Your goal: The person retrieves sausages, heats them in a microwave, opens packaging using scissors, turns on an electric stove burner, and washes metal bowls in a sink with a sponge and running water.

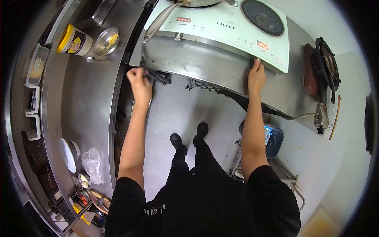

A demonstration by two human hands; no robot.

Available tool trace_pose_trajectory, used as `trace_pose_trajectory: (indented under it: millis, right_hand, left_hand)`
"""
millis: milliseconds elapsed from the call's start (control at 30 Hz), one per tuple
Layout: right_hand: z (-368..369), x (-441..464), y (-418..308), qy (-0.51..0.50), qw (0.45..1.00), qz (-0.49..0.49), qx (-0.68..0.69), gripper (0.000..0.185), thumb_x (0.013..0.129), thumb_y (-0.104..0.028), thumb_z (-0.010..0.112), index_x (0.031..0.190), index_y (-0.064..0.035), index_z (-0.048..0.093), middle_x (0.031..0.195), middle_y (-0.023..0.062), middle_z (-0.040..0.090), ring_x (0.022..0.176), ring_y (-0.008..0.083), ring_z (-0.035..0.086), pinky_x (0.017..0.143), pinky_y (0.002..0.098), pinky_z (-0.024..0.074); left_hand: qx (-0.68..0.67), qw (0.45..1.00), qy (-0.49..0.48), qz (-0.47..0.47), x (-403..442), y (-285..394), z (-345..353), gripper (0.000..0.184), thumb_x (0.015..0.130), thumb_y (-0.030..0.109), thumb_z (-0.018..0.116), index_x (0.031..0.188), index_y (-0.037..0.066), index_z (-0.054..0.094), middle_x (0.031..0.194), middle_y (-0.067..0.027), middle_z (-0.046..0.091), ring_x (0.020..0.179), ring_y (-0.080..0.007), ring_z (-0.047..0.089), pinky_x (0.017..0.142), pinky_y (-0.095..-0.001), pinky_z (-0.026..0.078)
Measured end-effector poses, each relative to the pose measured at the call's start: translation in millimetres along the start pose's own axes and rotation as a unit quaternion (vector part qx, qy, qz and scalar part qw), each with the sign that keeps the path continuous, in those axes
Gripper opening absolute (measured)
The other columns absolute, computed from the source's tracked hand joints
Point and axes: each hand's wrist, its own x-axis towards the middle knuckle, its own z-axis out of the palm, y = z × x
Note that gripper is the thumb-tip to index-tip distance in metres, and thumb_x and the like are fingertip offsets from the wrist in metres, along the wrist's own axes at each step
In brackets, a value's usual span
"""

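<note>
My right hand (257, 79) is at the front edge of a white two-plate induction cooker (221, 29), its fingers pinched on the small control knob (257, 60) beneath the lit red display that reads 1200. My left hand (140, 85) is closed by the counter's front edge, with a dark slim utensil (143, 62) sticking up from it; the kind is hard to make out. Several black handles (160, 76) show beside that hand, under the counter edge. Above it, a pan's metal handle (160, 23) juts over the cooker's left side. The right plate (262, 17) carries no pan.
A steel counter (89, 106) on the left bears a metal bowl (106, 41) of yellowish food, a spoon (96, 59), a yellow-lidded tub (75, 40), a plastic bag (92, 166) and a white bowl (69, 155). Black pans (327, 67) stand against the right wall.
</note>
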Motion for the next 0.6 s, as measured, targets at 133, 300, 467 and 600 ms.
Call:
trace_pose_trajectory:
  millis: [133,300,467,600]
  right_hand:
    - [0,-3,-3,0.010,1.000,0.009,0.006,0.058,0.094,-0.053,0.039,0.103,0.0018,0.058,0.095,0.0300,0.062,0.094,0.0468,0.058,0.080,0.0500,0.0451]
    - [15,5,37,0.080,0.995,-0.053,-0.002,0.081,0.068,-0.069,0.067,0.103,0.0033,0.056,0.095,0.0199,0.062,0.091,0.0307,0.061,0.084,0.0391,0.0462]
    - [21,-8,28,0.237,0.863,-0.445,0.035,0.043,0.095,-0.036,0.053,0.099,0.0066,0.044,0.083,0.0124,0.051,0.073,0.0211,0.056,0.064,0.0325,0.0579]
    - [46,-183,15,-0.097,0.952,-0.208,0.203,0.018,0.088,-0.018,0.063,0.096,-0.0030,0.057,0.086,0.0062,0.059,0.068,0.0138,0.058,0.058,0.0252,0.0499]
  left_hand:
    - [-0.127,0.973,0.077,-0.175,-18,-36,-46,0.020,0.082,-0.014,0.049,0.096,-0.001,0.052,0.102,-0.0155,0.044,0.092,-0.0261,0.050,0.081,-0.0316,0.043]
    - [0.197,0.977,0.051,-0.055,-34,-121,-105,0.014,0.087,-0.003,0.051,0.101,-0.001,0.054,0.107,-0.0187,0.046,0.091,-0.0306,0.054,0.080,-0.0351,0.047]
    - [0.322,0.942,-0.079,-0.054,-60,-202,-122,0.018,0.084,-0.002,0.052,0.101,-0.001,0.058,0.108,-0.0222,0.046,0.098,-0.0328,0.054,0.085,-0.0379,0.045]
    - [0.267,0.958,-0.102,-0.013,-84,-232,-119,0.026,0.082,-0.005,0.051,0.105,0.004,0.060,0.108,-0.0222,0.051,0.105,-0.0369,0.051,0.091,-0.0403,0.042]
